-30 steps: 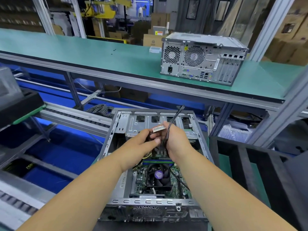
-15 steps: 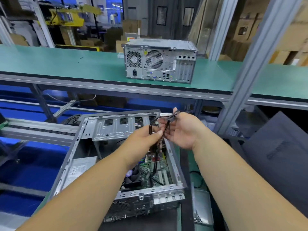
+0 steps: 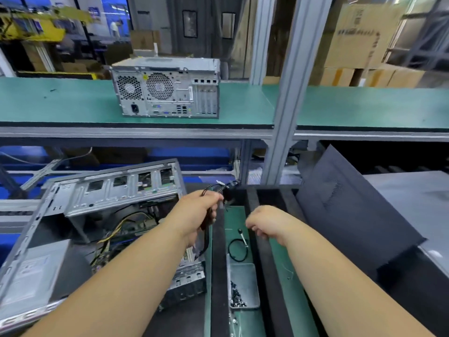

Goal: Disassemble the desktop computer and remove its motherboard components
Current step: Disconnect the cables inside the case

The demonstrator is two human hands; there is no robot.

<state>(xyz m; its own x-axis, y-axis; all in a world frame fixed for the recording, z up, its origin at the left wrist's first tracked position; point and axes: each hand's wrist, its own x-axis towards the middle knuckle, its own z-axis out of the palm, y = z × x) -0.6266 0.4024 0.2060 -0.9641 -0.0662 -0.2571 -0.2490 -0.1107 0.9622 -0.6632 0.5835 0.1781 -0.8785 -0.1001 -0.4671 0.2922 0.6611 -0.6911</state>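
Open computer case (image 3: 97,215) lies on its side at the 8 o'clock position of the view, lid off, motherboard (image 3: 126,229) and yellow wiring visible inside. A second, closed computer (image 3: 167,88) stands on the green shelf (image 3: 60,103) at 11 o'clock. Left hand (image 3: 201,212), just right of the open case, grips a black cable bundle (image 3: 220,188); the bundle loops above the fist toward 12 o'clock and hangs below it beside the case edge. At 6 o'clock, a metal tray (image 3: 245,276) holds dark screws; a black cable loop (image 3: 237,249) lies just beyond it. Right hand (image 3: 264,224) sits apart from the left, fingers curled downward, nothing seen in it. Dark side panel (image 3: 352,215) leans at 3 o'clock.
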